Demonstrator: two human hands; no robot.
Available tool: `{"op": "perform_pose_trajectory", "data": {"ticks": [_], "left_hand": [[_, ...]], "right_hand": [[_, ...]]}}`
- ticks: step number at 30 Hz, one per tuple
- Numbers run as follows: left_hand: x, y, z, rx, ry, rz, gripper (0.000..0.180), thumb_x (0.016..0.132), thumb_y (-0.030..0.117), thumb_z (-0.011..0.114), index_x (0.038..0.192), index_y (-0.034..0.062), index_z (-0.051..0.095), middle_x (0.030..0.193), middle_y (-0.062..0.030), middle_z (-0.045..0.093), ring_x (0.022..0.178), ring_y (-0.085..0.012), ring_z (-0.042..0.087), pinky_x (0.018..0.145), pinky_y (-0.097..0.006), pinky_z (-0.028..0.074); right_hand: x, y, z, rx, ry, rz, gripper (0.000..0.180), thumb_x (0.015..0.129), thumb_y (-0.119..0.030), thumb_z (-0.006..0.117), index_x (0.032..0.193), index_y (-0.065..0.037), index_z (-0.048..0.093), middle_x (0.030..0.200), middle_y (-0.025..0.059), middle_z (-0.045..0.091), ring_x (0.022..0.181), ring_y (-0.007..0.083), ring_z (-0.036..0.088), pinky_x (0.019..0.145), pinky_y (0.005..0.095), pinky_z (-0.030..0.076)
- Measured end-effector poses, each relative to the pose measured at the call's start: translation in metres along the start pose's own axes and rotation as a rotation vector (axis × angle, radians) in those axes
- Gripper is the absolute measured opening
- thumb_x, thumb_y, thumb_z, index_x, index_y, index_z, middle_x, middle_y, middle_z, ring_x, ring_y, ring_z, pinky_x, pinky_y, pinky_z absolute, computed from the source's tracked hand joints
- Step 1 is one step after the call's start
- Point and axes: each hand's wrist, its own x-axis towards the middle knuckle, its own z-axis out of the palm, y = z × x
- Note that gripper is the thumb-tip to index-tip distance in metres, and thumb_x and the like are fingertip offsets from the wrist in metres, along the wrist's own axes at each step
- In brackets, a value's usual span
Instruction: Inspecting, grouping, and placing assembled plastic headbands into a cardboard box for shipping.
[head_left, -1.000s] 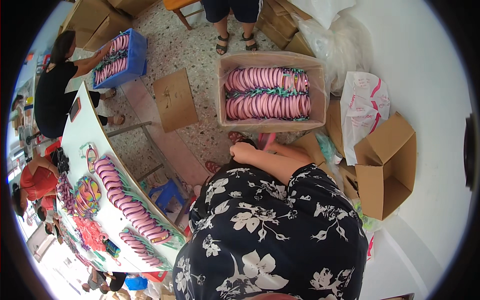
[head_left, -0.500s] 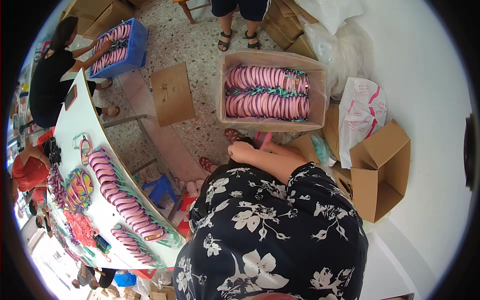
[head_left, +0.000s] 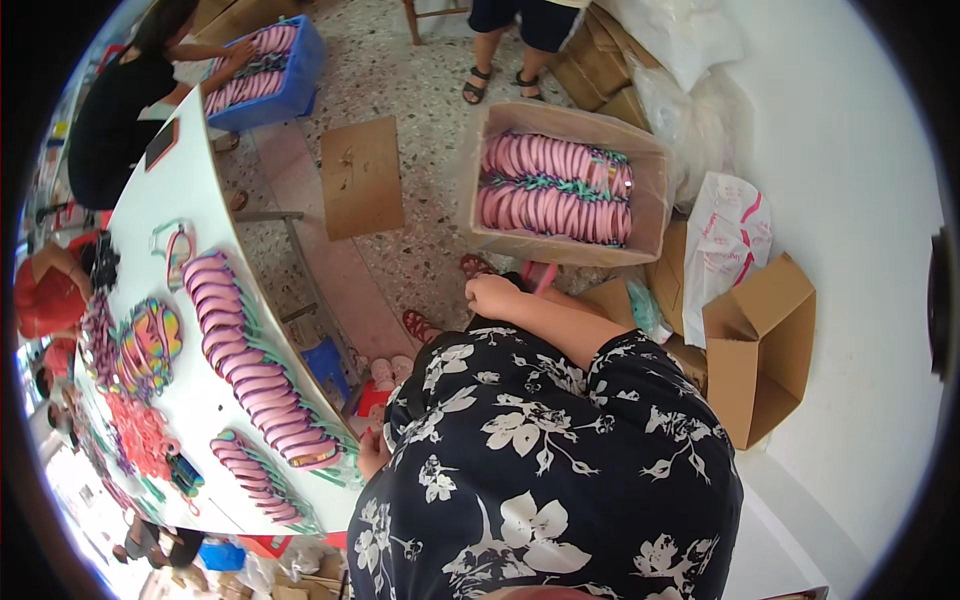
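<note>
My right hand (head_left: pixel 490 297) is in front of my body with its fingers curled closed. Whatever is inside it, if anything, is hidden. A pink loop-shaped thing (head_left: pixel 540 275) shows just beyond my right forearm; whether I touch it is unclear. My left hand (head_left: pixel 373 455) is low beside the table edge, partly covered by my dress, and its grip cannot be made out. Closest to it is a long overlapping row of pink goggle-like pieces (head_left: pixel 260 385) with green straps. A shorter row of them (head_left: pixel 250 475) lies nearby on the white table (head_left: pixel 190 375).
Ahead stands a lined carton (head_left: pixel 480 235) packed with pink pieces. An open empty box (head_left: pixel 780 350) and a white plastic bag (head_left: pixel 725 235) are at right. A flat cardboard sheet (head_left: pixel 362 180) lies on the floor. A co-worker handles pieces in a blue crate (head_left: pixel 300 75).
My left hand has come into view at the table edge. The head view has shifted, moving the carton rightward in it. My right hand remains closed in front of me.
</note>
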Motion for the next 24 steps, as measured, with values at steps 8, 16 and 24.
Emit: {"op": "perform_pose_trajectory", "data": {"ticks": [8, 16, 24], "left_hand": [[-0.006, 0.047, -0.034, -0.286, 0.053, -0.13, 0.015, 0.095, 0.014, 0.065, 0.09, 0.0003, 0.065, 0.071, 0.0001, 0.062, 0.064, -0.0046, 0.052, 0.057, -0.022, 0.042], [-0.001, 0.0, -0.041, -0.353, 0.011, -0.144, 0.014, 0.096, 0.015, 0.063, 0.093, 0.0008, 0.064, 0.076, -0.0019, 0.064, 0.067, -0.0059, 0.054, 0.06, -0.022, 0.044], [0.018, 0.029, -0.032, -0.372, -0.008, -0.106, 0.012, 0.096, 0.012, 0.062, 0.095, 0.0004, 0.064, 0.08, -0.003, 0.067, 0.07, -0.006, 0.058, 0.064, -0.022, 0.047]], "right_hand": [[0.038, -0.093, 0.015, -0.05, -0.017, -0.189, 0.014, 0.078, -0.022, 0.066, 0.084, -0.01, 0.069, 0.088, 0.0155, 0.066, 0.087, 0.0357, 0.064, 0.077, 0.047, 0.051], [0.033, -0.122, 0.025, -0.099, -0.171, -0.159, 0.013, 0.08, -0.023, 0.066, 0.084, -0.012, 0.07, 0.09, 0.0139, 0.065, 0.089, 0.0342, 0.064, 0.077, 0.047, 0.05], [0.033, -0.105, 0.008, -0.072, -0.072, -0.068, 0.016, 0.078, -0.018, 0.068, 0.092, -0.011, 0.069, 0.098, 0.0132, 0.066, 0.095, 0.0333, 0.064, 0.079, 0.0464, 0.051]]}}
